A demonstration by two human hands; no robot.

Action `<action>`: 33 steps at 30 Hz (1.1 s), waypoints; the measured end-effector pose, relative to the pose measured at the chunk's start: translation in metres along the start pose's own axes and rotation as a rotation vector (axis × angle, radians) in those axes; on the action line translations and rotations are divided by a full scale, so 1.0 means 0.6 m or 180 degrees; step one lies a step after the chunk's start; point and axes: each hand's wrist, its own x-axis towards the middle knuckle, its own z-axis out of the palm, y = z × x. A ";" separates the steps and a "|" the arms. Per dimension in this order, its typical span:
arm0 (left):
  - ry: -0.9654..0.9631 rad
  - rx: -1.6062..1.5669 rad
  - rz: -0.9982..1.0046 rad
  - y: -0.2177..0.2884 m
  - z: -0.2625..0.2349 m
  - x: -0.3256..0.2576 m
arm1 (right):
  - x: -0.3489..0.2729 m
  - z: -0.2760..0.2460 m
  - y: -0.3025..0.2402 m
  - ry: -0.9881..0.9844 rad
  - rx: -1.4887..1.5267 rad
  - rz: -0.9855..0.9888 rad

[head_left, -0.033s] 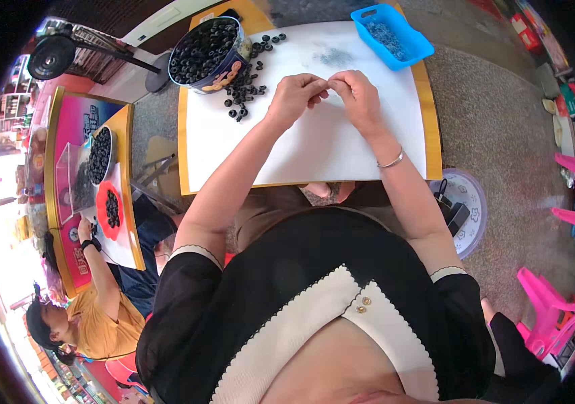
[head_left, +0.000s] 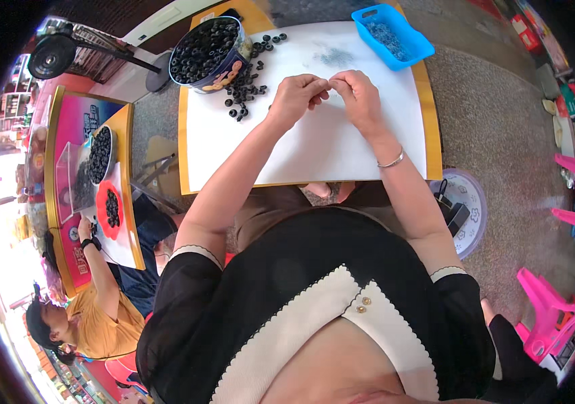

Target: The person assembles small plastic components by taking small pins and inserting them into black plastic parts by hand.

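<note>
Over the white sheet [head_left: 254, 161], my left hand [head_left: 297, 96] and my right hand [head_left: 357, 99] meet at the fingertips. Thumb and forefinger of each are pinched together, and whatever they hold is too small or hidden to make out. Left of my hands stands a round tub [head_left: 208, 57] heaped with small black ring-like parts. Several loose black parts [head_left: 239, 91] lie beside it on the sheet. Beyond my hands is a thin scatter of tiny greyish bits [head_left: 334, 56]. A blue plastic basket [head_left: 414, 52] at the far right contains more tiny, clear-looking bits.
At the left, a co-worker [head_left: 102, 303] in a yellow top sits by another table [head_left: 137, 236] with a red dish [head_left: 101, 209] and a bowl [head_left: 111, 158] of black parts. A round pale tub [head_left: 477, 222] stands right of my table, and pink stools [head_left: 547, 310] farther right.
</note>
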 end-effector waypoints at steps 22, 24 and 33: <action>-0.0391 -0.1963 -0.0701 -0.008 0.008 -0.023 | -0.002 -0.008 -0.005 -0.0329 0.1347 0.0700; -0.0443 -0.2310 -0.0787 -0.004 0.010 -0.027 | 0.000 -0.013 -0.005 -0.0430 0.1596 0.0752; -0.1404 -0.3318 -0.0938 -0.019 -0.006 -0.032 | 0.002 -0.015 -0.010 -0.0680 0.2280 0.0893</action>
